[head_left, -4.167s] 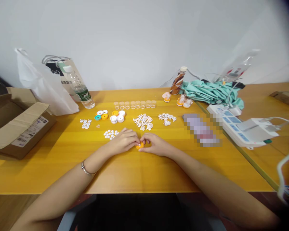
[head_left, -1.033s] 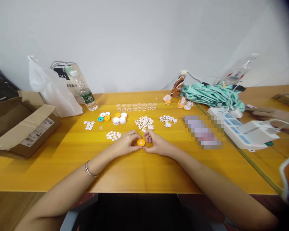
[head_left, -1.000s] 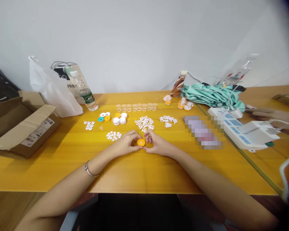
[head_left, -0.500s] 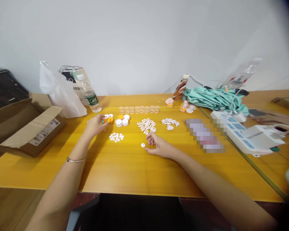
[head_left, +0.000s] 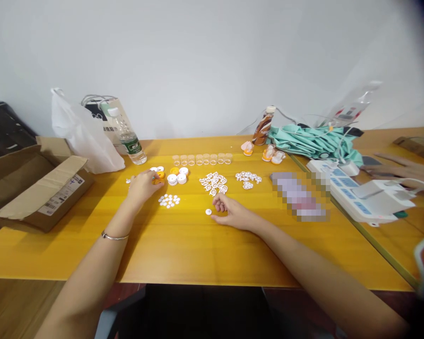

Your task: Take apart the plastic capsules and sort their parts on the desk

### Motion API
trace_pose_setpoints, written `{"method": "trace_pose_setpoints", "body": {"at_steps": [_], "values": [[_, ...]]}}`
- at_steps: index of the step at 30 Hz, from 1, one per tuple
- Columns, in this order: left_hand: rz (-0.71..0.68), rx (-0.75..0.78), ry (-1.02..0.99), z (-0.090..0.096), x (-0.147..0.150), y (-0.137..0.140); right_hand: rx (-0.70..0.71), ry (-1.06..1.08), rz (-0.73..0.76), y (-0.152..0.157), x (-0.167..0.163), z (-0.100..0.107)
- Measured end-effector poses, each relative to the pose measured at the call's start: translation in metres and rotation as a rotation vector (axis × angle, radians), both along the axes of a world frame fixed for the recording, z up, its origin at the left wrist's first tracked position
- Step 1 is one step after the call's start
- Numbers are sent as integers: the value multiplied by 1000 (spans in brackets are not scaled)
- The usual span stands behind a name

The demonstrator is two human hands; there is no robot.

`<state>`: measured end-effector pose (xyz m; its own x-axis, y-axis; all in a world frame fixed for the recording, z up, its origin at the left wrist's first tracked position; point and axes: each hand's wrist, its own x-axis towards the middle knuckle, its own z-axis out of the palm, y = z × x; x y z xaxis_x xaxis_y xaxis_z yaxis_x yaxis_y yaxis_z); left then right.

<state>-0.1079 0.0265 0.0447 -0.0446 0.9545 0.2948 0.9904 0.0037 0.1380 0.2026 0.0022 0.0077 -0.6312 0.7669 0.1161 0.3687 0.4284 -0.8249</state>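
My left hand (head_left: 143, 186) reaches over a small group of white and orange round caps. Its thumb and fingertips close around an orange cap (head_left: 159, 174), which they partly hide; whether it is lifted off the table I cannot tell. Beside that group stand several white round caps (head_left: 177, 179). My right hand (head_left: 233, 213) rests on its side on the table, fingers loosely curled and thumb apart, holding nothing. Just left of its fingertips lies a single white disc (head_left: 208, 212). More small white discs (head_left: 169, 200) are spread nearer me. White openwork pieces (head_left: 214, 182) form a pile beyond my right hand.
Clear cups (head_left: 202, 159) stand in a row behind. A water bottle (head_left: 132, 145), plastic bag (head_left: 85, 136) and cardboard box (head_left: 56, 193) are left. A drink bottle (head_left: 263, 127), green cloth (head_left: 314, 141), power strip (head_left: 353, 197) and another person's hand (head_left: 403, 169) are right.
My left hand has moved right and slightly down, with its fingers now at the orange cap. My right hand stays beside the single white disc. The view has shifted a little.
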Motion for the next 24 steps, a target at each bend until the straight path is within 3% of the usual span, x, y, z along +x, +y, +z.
{"method": "trace_pose_setpoints", "body": {"at_steps": [2,5,8,10,17,24], "values": [[-126,81,-87,5,11,-6,-2,-1,4,0,0,0],[-433,160,-225,9,39,-21,-11,14,5,2,0,-2],[-752,44,-232,5,71,-37,-13,62,-3,4,0,-5],[-867,-43,-198,-5,89,-44,-1,103,-27,5,0,-5],[-957,-84,-190,-33,105,-43,16,155,-169,8,0,2],[-989,45,-75,-26,101,-41,36,137,-157,13,3,-3]]}}
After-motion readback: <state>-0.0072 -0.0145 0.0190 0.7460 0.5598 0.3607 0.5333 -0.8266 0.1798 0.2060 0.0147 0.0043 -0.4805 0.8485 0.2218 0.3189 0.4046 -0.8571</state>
